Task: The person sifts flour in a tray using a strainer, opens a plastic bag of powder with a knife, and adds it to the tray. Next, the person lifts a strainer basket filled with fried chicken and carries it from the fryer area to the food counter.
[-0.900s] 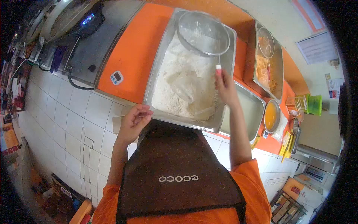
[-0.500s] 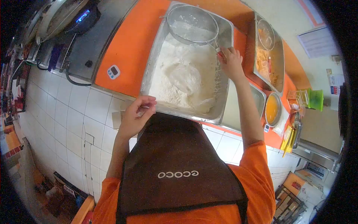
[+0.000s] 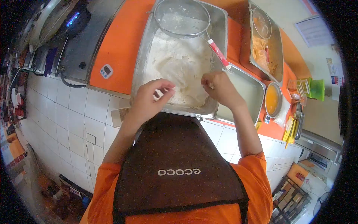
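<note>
A deep metal tray holds white flour, with a pale, flour-covered lump in the middle that may be dough. Across the tray's far end rests a round wire sieve; its red-and-white handle sticks out over the right rim. My left hand is over the tray's near left part, thumb and fingers apart and nothing in them. Over the near right part hovers my right hand, its fingers loosely bent with a gap at the thumb, and empty. The sieve handle lies just beyond it.
At right stand a tray of pale liquid, a tray of orange crumbs with a smaller sieve, and a bowl of orange liquid. A white timer lies on the orange counter at left.
My right hand has let go of the sieve handle and come down toward the near side. My left hand has moved right and up, from the tray's corner to over the flour.
</note>
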`<state>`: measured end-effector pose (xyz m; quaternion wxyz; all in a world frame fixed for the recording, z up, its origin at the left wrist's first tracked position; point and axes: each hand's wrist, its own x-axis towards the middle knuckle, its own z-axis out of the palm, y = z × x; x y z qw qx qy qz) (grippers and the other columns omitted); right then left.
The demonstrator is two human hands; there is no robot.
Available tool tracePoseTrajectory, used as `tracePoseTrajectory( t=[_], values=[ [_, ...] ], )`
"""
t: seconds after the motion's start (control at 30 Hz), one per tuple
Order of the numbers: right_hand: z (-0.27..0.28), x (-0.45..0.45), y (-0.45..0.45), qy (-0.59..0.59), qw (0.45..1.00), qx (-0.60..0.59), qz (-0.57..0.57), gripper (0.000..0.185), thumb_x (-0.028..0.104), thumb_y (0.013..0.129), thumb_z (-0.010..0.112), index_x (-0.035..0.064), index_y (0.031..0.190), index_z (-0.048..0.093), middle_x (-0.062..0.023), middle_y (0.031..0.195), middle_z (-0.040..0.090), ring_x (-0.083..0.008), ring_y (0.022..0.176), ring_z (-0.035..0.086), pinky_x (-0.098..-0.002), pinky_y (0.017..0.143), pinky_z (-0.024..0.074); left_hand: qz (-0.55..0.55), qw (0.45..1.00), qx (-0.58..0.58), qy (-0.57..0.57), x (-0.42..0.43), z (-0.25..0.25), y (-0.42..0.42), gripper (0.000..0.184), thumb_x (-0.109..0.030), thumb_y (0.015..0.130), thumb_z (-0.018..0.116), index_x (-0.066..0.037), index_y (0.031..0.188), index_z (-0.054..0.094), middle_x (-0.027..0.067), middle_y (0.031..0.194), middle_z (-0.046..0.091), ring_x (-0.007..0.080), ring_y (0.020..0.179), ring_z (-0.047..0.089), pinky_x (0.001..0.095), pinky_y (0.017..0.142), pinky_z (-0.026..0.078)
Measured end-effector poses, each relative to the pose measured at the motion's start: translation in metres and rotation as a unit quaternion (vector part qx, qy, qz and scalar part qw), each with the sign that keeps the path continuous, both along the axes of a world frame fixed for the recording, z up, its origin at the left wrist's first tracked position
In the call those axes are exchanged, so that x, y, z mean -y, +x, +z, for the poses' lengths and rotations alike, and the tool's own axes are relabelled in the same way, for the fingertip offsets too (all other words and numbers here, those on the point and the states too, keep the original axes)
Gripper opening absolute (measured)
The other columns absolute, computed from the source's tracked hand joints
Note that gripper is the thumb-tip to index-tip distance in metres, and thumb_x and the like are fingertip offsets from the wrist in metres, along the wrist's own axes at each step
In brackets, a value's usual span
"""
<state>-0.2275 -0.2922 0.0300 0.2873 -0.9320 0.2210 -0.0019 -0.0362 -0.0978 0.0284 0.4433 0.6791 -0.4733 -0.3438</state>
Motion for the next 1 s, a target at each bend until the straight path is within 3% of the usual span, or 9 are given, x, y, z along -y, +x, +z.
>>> tracePoseTrajectory(
  t=[0.1,0.2,0.4,0.5,0.6,0.7,0.8,0.9,1.0],
  values=[
    [0.021,-0.011,0.002,-0.012,0.998,0.055,0.005,0.008,0.000,0.076,0.065,-0.0012,0.083,0.061,-0.0140,0.075,0.062,-0.0285,0.070,0.062,-0.0360,0.065,0.0500,-0.014,1.000,0.013,-0.022,0.023,0.001,-0.030,0.020,-0.019,0.085,0.070,-0.006,0.100,0.064,0.0054,0.091,0.068,0.0152,0.081,0.064,0.0304,0.066,0.050],
    [0.028,-0.027,0.006,0.029,0.992,0.114,-0.055,0.004,0.000,0.076,0.060,0.0008,0.080,0.060,-0.0175,0.075,0.062,-0.0356,0.072,0.061,-0.0433,0.068,0.0477,-0.012,0.997,0.075,-0.016,0.038,-0.016,-0.048,0.017,-0.016,0.083,0.070,-0.005,0.094,0.064,0.0087,0.085,0.068,0.0191,0.076,0.066,0.0323,0.065,0.052],
    [0.016,-0.026,-0.002,-0.008,0.989,0.084,-0.119,0.006,0.002,0.078,0.063,0.0009,0.083,0.060,-0.0179,0.081,0.063,-0.0361,0.076,0.063,-0.0424,0.072,0.0505,0.031,0.992,0.115,-0.038,0.049,-0.029,-0.042,0.010,-0.008,0.082,0.066,-0.003,0.090,0.063,0.0121,0.080,0.068,0.0230,0.071,0.068,0.0334,0.063,0.053],
    [0.024,-0.040,-0.001,-0.022,0.975,0.156,-0.157,0.013,-0.001,0.077,0.066,-0.0036,0.089,0.061,-0.0187,0.084,0.062,-0.0280,0.075,0.065,-0.0363,0.069,0.0506,0.025,0.994,0.100,-0.045,0.052,-0.030,-0.038,0.009,-0.007,0.082,0.065,-0.002,0.090,0.064,0.0122,0.081,0.069,0.0220,0.072,0.068,0.0326,0.064,0.054],
    [0.034,-0.065,-0.003,0.133,0.970,0.140,-0.145,0.011,0.001,0.081,0.061,-0.0049,0.090,0.062,-0.0230,0.089,0.063,-0.0327,0.079,0.066,-0.0396,0.070,0.0499,0.019,0.998,0.048,-0.042,0.053,-0.030,-0.038,0.010,-0.007,0.082,0.066,-0.002,0.090,0.065,0.0116,0.081,0.069,0.0199,0.073,0.068,0.0310,0.066,0.054],
    [-0.023,-0.060,-0.005,0.064,0.994,0.077,-0.036,0.015,-0.002,0.080,0.053,-0.0051,0.090,0.064,-0.0270,0.098,0.063,-0.0391,0.082,0.065,-0.0451,0.075,0.0514,-0.002,0.999,0.004,-0.040,0.048,-0.026,-0.043,0.011,-0.007,0.082,0.067,-0.001,0.091,0.065,0.0105,0.080,0.070,0.0176,0.073,0.068,0.0298,0.068,0.053],
    [-0.058,-0.047,0.009,0.073,0.995,-0.065,-0.006,0.019,0.000,0.080,0.052,-0.0034,0.093,0.065,-0.0282,0.100,0.063,-0.0415,0.087,0.064,-0.0435,0.077,0.0514,-0.013,0.998,0.005,-0.056,0.047,-0.027,-0.044,0.011,-0.007,0.081,0.067,-0.001,0.090,0.065,0.0096,0.079,0.069,0.0160,0.072,0.067,0.0287,0.068,0.052],
    [-0.068,-0.041,0.023,0.029,0.974,-0.217,-0.055,0.019,0.006,0.080,0.057,-0.0021,0.095,0.065,-0.0270,0.102,0.063,-0.0406,0.093,0.062,-0.0432,0.080,0.0502,-0.016,0.998,-0.008,-0.064,0.045,-0.024,-0.043,0.011,-0.007,0.080,0.068,-0.002,0.089,0.065,0.0089,0.077,0.069,0.0154,0.070,0.066,0.0279,0.067,0.052],
    [-0.072,-0.041,0.015,0.066,0.991,0.034,-0.113,0.025,0.016,0.081,0.061,-0.0002,0.099,0.065,-0.0258,0.105,0.063,-0.0345,0.098,0.063,-0.0422,0.083,0.0489,-0.006,0.997,0.000,-0.083,0.041,-0.016,-0.044,0.011,-0.008,0.078,0.069,-0.003,0.087,0.065,0.0076,0.076,0.069,0.0145,0.069,0.065,0.0275,0.066,0.051]
  ],
)
